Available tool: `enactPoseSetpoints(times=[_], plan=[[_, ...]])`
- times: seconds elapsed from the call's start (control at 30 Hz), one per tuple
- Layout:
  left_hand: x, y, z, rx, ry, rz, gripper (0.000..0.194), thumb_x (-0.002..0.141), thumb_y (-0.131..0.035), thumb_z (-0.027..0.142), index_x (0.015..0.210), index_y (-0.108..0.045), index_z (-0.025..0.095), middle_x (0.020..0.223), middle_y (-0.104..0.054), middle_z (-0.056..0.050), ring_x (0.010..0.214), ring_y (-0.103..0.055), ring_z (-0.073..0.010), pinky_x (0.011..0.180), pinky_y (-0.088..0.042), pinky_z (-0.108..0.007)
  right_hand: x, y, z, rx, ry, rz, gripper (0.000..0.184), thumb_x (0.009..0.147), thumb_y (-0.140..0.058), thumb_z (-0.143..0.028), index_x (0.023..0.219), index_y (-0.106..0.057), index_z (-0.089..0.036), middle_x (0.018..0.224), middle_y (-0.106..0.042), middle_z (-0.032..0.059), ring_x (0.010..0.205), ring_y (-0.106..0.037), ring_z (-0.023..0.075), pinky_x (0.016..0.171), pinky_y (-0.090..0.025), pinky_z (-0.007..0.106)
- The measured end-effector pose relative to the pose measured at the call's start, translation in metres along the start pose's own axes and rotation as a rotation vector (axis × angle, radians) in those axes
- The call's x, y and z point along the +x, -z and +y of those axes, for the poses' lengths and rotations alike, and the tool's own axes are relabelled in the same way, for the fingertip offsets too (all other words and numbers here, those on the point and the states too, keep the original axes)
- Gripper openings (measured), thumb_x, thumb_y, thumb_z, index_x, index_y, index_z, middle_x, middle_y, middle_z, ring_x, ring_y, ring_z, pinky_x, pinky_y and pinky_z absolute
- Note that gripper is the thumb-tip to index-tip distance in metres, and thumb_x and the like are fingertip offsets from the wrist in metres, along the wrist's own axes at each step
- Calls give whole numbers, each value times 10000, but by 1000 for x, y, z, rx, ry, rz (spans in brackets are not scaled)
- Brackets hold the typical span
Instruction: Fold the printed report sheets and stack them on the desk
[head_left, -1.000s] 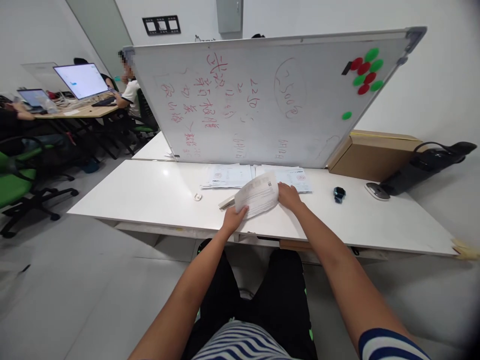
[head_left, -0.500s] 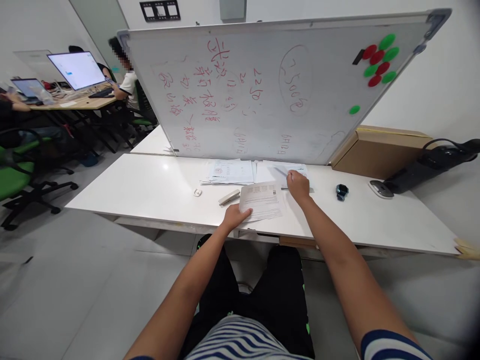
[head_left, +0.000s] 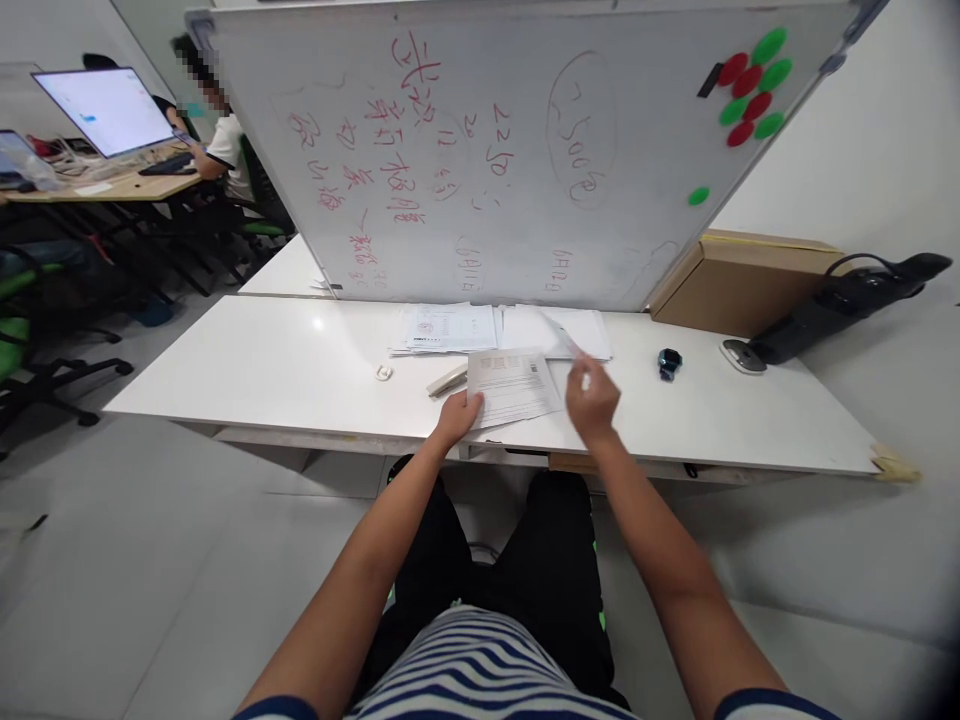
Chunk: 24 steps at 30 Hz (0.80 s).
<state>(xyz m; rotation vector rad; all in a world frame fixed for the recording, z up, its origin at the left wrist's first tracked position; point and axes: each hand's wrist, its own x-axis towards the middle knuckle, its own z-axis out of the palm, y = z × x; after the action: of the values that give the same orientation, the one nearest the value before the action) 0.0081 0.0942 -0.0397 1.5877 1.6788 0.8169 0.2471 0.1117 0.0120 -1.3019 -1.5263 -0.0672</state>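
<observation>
My left hand lies with its fingers flat on the near left corner of a printed sheet at the front edge of the white table. My right hand hovers just right of that sheet, a little blurred, with its fingers closed on a thin pen-like stick that points up and left. A pale stapler lies just left of the sheet. Behind it are two spreads of papers, one of them under the stick.
A large whiteboard with red writing and magnets leans at the table's back. A small white object, a dark watch, a cardboard box and a black device sit nearby. A person works at a far left desk with monitors.
The sheet was lowered flat onto the table under my left hand. My right hand let go of it, reached to the papers behind, and came back toward me with the thin stick.
</observation>
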Motion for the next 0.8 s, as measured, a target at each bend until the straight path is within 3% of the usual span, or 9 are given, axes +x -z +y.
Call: enactPoseSetpoints(times=[0.13,0.27,0.33,0.47,0.67,0.8], plan=[[2,3,-3,-66,-15,-21,452,906,-337,407,817,-676,122,937,-708,-123,900,-629,-277,806,-471,-360,-74,-17,-39,173,31,-166,316,939,-396,-279,1134,-628,-189,1132,-679,97,1084,-626,200,982,-479,408],[1,6,-2,-132,-208,-24,499,935,-276,426,945,-679,131,1087,-681,-135,1046,-599,-265,925,-436,-362,-115,-42,-55,232,23,-256,337,944,-366,-218,1142,-639,-215,1169,-664,79,1140,-595,199,1078,-377,489],[0,5,-1,-181,-208,-20,580,947,-223,484,1023,-671,123,1137,-664,-147,1092,-589,-268,958,-425,-374,-123,-50,-53,235,18,-286,341,940,-372,-203,1136,-650,-217,1186,-654,82,1178,-568,208,1077,-375,491],[-3,2,2,-318,-81,1,777,928,-73,594,1106,-657,114,1158,-659,-146,1149,-571,-266,983,-426,-374,-127,-55,-42,231,31,-323,350,932,-379,-183,1142,-658,-210,1200,-645,89,1204,-546,210,1061,-405,454],[-5,2,-1,-263,-75,-23,631,866,-396,630,1186,-632,141,1220,-634,-117,1163,-564,-283,976,-437,-381,-129,-54,-36,139,97,-435,382,917,-366,-132,1147,-656,-226,1255,-613,78,1250,-502,211,1114,-306,484],[-7,1,-3,-163,-107,-54,592,874,-407,598,1195,-627,153,1223,-634,-107,1154,-569,-280,974,-437,-385,-127,-49,-38,121,83,-522,388,871,-399,-103,1136,-658,-217,1322,-560,88,1338,-388,245,1121,-261,517]])
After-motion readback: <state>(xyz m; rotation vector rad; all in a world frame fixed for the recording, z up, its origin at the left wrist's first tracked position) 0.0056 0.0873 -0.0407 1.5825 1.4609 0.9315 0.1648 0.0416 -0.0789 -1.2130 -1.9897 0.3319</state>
